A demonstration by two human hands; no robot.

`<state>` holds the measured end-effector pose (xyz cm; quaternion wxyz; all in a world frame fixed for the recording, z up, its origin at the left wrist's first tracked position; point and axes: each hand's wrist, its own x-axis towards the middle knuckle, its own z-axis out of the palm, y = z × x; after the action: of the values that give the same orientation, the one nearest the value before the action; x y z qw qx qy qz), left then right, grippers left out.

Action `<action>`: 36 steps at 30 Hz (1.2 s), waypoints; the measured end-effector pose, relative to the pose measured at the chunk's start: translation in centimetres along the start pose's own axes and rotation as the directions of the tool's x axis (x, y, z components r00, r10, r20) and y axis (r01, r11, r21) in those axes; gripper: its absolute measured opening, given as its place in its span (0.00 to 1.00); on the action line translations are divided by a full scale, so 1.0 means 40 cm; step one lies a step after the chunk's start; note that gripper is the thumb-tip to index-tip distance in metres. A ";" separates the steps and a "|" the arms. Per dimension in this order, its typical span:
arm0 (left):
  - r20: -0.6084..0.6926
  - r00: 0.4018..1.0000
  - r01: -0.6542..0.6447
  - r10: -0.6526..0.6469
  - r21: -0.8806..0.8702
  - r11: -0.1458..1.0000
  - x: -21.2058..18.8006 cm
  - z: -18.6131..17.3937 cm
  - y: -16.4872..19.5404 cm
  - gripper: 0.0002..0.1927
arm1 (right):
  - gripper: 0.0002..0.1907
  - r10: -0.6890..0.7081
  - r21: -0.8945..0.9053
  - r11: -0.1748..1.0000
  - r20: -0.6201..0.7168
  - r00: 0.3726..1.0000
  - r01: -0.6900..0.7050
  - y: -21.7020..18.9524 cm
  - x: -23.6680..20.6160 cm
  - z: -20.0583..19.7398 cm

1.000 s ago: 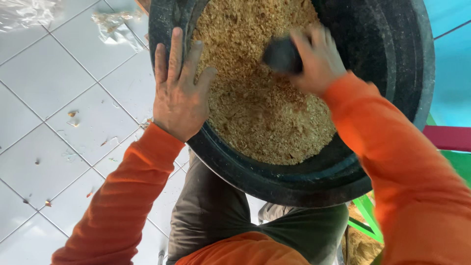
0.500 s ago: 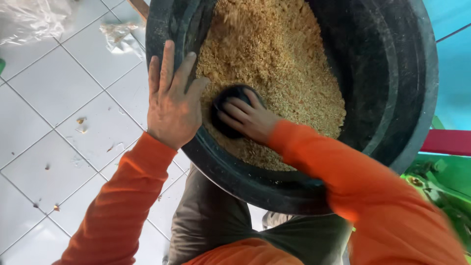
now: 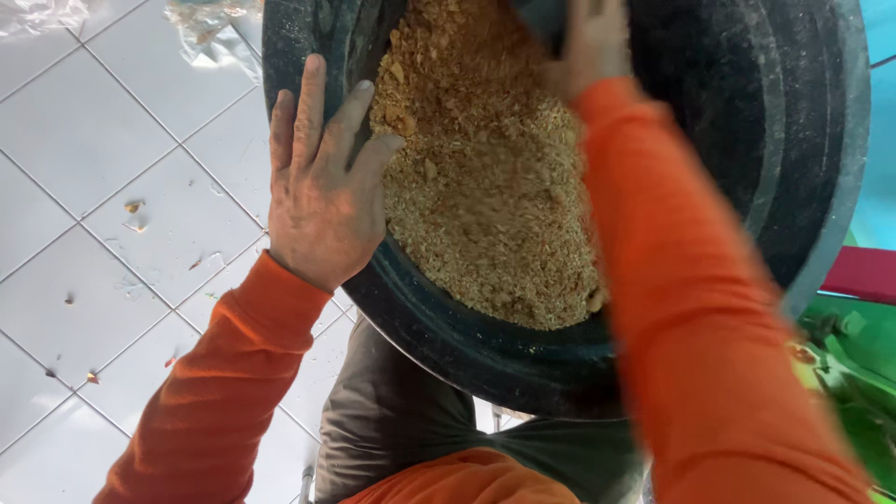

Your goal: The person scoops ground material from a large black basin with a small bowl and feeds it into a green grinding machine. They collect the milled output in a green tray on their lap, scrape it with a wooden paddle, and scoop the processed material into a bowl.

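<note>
White tile floor [image 3: 103,187]; left hand [image 3: 322,201] flat on tub rim [image 3: 439,327], grip open (right hand [image 3: 588,42] blurred, unclear).

The tub [image 3: 803,187] takes up most of the upper right, its dark wall standing round the meal [image 3: 485,187]; the left hand [image 3: 322,196] lies flat over the near-left rim and bars entry there; the right hand [image 3: 593,42], blurred, and its orange sleeve [image 3: 691,308] cross the mouth from the lower right, closing that side; between them the meal lies open from above; left of the tub the tiled floor [image 3: 103,215] gives free room, with only small crumbs and crumpled plastic [image 3: 210,28] at the top.
</note>
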<state>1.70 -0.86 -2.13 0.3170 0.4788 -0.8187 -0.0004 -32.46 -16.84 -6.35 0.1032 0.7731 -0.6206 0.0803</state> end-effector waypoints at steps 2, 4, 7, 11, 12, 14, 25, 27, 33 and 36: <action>-0.022 1.000 -0.018 0.018 0.012 1.000 0.002 0.004 -0.004 0.06 | 0.54 -0.010 -0.020 1.000 -0.017 1.000 0.009 -0.083 -0.006 0.092; -0.008 1.000 -0.006 0.007 0.014 1.000 -0.003 0.004 -0.002 0.06 | 0.47 -0.201 0.003 0.980 -0.017 0.979 0.201 -0.161 -0.095 0.137; -0.010 1.000 -0.015 0.015 0.018 1.000 -0.010 0.001 -0.003 0.09 | 0.49 -0.464 -0.078 0.883 0.010 0.886 0.464 -0.226 -0.203 0.096; 0.007 1.000 0.000 0.000 -0.010 1.000 -0.021 -0.006 -0.005 0.11 | 0.52 -0.658 0.442 0.713 0.155 0.737 0.544 -0.194 -0.308 -0.128; 0.003 1.000 0.006 -0.006 -0.009 1.000 -0.022 -0.007 -0.006 0.11 | 0.53 -0.710 0.459 0.674 0.186 0.680 0.578 -0.152 -0.318 -0.188; -0.024 1.000 0.004 -0.005 -0.026 1.000 -0.022 -0.006 -0.006 0.11 | 0.41 -0.777 0.439 0.613 0.184 0.602 0.656 -0.067 -0.352 -0.286; -0.020 1.000 0.012 -0.013 -0.047 0.999 -0.010 -0.009 0.006 0.07 | 0.57 0.263 0.088 0.957 0.156 0.952 -0.278 0.197 -0.325 -0.119; -0.005 1.000 0.027 -0.027 -0.027 0.999 -0.004 -0.011 0.007 0.08 | 0.56 0.382 0.123 0.910 0.130 0.915 -0.397 0.182 -0.281 0.009; 0.060 0.996 0.075 -0.069 -0.102 0.992 -0.006 -0.014 0.002 0.09 | 0.51 0.170 0.293 0.946 -0.076 0.983 -0.141 0.026 -0.161 0.140; 0.053 0.998 0.016 -0.014 -0.026 1.000 -0.006 -0.010 -0.005 0.09 | 0.54 -0.128 0.312 0.945 0.064 0.990 0.102 -0.132 -0.161 0.109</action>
<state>2.14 -0.65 -2.01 0.3014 0.4805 -0.8232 -0.0262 -28.71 -10.81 -12.49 -0.0401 0.8173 -0.5582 0.1373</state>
